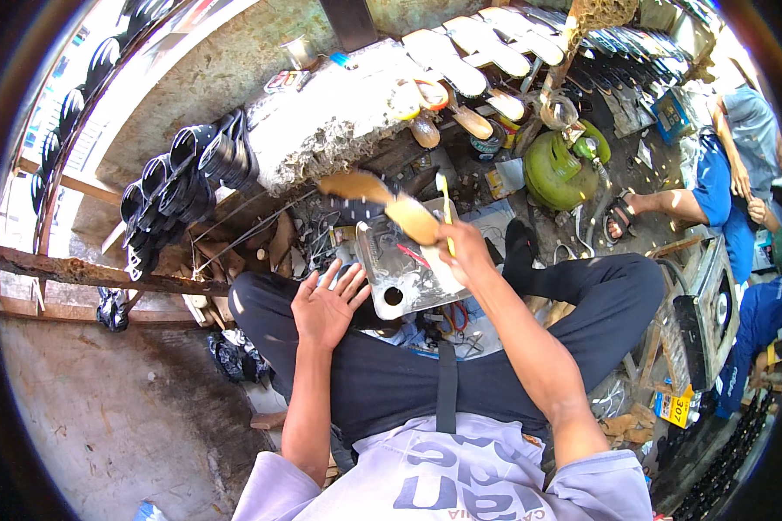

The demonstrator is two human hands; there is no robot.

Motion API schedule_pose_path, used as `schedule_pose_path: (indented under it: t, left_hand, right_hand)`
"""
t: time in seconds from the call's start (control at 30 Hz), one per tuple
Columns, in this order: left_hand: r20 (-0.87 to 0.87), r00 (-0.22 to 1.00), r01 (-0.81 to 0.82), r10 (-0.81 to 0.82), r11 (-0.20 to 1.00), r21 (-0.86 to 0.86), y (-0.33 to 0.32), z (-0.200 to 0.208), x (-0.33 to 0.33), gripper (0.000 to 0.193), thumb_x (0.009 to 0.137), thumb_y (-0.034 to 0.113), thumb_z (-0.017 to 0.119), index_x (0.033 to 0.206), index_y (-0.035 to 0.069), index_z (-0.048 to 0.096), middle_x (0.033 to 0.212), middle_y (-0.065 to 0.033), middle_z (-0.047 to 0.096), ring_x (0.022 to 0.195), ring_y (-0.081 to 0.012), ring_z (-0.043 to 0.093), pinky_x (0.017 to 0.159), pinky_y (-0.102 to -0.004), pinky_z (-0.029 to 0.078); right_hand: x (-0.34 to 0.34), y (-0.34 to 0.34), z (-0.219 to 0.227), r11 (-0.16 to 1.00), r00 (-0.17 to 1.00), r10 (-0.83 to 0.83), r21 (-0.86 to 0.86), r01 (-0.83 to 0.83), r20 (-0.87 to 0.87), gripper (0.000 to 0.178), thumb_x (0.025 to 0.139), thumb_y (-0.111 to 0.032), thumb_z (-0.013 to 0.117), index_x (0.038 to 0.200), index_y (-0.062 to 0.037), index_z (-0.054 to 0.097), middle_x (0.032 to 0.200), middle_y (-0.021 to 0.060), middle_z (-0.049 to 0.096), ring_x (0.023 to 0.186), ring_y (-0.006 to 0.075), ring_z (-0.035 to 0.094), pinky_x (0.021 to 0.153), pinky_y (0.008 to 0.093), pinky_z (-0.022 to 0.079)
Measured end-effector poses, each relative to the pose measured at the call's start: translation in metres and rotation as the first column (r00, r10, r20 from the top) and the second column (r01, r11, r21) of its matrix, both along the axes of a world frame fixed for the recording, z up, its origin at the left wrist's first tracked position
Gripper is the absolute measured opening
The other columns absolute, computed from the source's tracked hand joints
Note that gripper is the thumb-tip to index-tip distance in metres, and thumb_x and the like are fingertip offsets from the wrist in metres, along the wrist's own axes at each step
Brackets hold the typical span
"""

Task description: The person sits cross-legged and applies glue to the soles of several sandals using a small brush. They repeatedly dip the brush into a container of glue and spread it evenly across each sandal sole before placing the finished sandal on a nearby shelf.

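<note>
My left hand (323, 308) is open, palm up and fingers spread, beside a worn grey tray (374, 247). It holds nothing. Over the tray's right side, my right hand (465, 252) is closed round a yellow-handled toothbrush (447, 200), bristle end up. A tan, shoe-sole-shaped piece (413, 219) reaches the right fingertips; whether they grip it too, I cannot tell. Beyond it, a brown curved piece (354, 185) is blurred, and whether the two are joined is unclear. On the tray lie a thin red tool (414, 255) and a round dark spot (393, 296).
A green gas cylinder (560, 169) stands ahead right. Pale soles (447, 65) line the far ledge, and black straps (178, 178) hang at left. Another person (738, 165) sits at the right, near a boxy speaker (712, 304). Scraps and wires litter the ground around my legs.
</note>
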State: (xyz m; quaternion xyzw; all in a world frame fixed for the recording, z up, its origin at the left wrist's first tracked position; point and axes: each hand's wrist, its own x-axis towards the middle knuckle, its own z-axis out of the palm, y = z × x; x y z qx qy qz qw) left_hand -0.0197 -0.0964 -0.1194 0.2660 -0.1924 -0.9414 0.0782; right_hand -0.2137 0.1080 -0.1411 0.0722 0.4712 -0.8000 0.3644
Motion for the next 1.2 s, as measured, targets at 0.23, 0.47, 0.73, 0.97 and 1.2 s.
schedule_pose_path:
  t: [0.23,0.47,0.73,0.97,1.2]
  left_hand:
    - [0.058,0.997,0.054,-0.048,0.992,-0.113,0.006,-0.006,-0.005,0.061,0.097,0.035,0.050,0.145,-0.001,0.040,0.143,-0.0259,0.049,0.132,-0.0372,0.050,0.109,-0.0532,0.041]
    - [0.068,0.997,0.055,-0.045,0.985,-0.164,0.005,-0.009,-0.006,0.053,0.098,0.034,0.049,0.137,-0.001,0.047,0.133,-0.0219,0.057,0.122,-0.0319,0.057,0.102,-0.0468,0.046]
    - [0.103,0.993,0.078,-0.057,0.975,-0.210,0.006,-0.013,-0.009,0.051,0.098,0.035,0.050,0.135,-0.001,0.050,0.126,-0.0196,0.061,0.114,-0.0296,0.061,0.098,-0.0438,0.049]
    - [0.171,0.983,0.134,-0.070,0.905,-0.404,0.013,-0.001,-0.015,0.047,0.099,0.028,0.053,0.134,-0.003,0.050,0.120,-0.0188,0.065,0.108,-0.0281,0.064,0.092,-0.0411,0.052]
    - [-0.379,0.892,-0.266,0.245,-0.394,-0.880,-0.073,0.114,-0.059,0.016,0.097,0.001,0.053,0.105,-0.003,0.066,0.095,-0.0070,0.066,0.085,-0.0110,0.057,0.080,-0.0278,0.048]
  right_hand:
    - [-0.076,-0.129,-0.029,0.936,0.937,-0.345,0.048,0.347,-0.045,0.003,0.086,-0.006,0.062,0.089,-0.0054,0.060,0.067,-0.0001,0.050,0.049,0.0070,0.041,0.040,0.0252,0.028]
    - [-0.112,-0.188,-0.066,0.841,0.833,-0.499,0.097,0.531,-0.240,0.015,0.083,-0.006,0.066,0.095,0.0029,0.063,0.089,0.0112,0.066,0.081,0.0192,0.057,0.075,0.0380,0.046]
    - [-0.118,-0.183,-0.087,0.840,0.837,-0.412,0.206,0.502,-0.360,0.015,0.083,-0.008,0.068,0.088,0.0055,0.068,0.080,0.0084,0.067,0.069,0.0155,0.061,0.060,0.0342,0.046]
    - [-0.098,-0.160,-0.096,0.812,0.825,-0.244,0.357,0.461,-0.510,0.017,0.084,-0.010,0.064,0.080,0.0061,0.064,0.067,0.0108,0.066,0.062,0.0248,0.064,0.061,0.0407,0.049]
    - [-0.030,-0.043,-0.041,0.842,0.823,0.065,0.474,0.258,-0.564,0.028,0.095,-0.021,0.060,0.103,0.0053,0.066,0.071,0.0053,0.063,0.062,0.0122,0.055,0.057,0.0322,0.044]
